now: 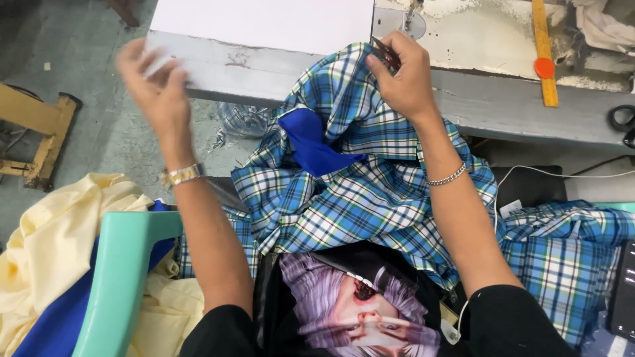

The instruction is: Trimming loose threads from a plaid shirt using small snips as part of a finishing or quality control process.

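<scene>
A blue, white and green plaid garment point(370, 198) with a solid blue patch point(307, 142) lies across my lap and up onto the table edge point(476, 99). My right hand point(403, 76) grips the top of the garment at the table edge, with a small dark tool between its fingers. Raised and blurred at the upper left, my left hand point(155, 79) is beside the grey table front, fingers together on a small pale thing that I cannot make out. A watch sits on my left wrist, a chain bracelet on my right.
A yellow ruler point(544, 56) with an orange disc point(544, 67) lies on the worn tabletop, black scissors point(623, 122) at the far right. Pale yellow and blue cloth point(46, 251) is heaped at left by a green plastic chair arm point(122, 264). More plaid cloth point(569, 258) lies at right.
</scene>
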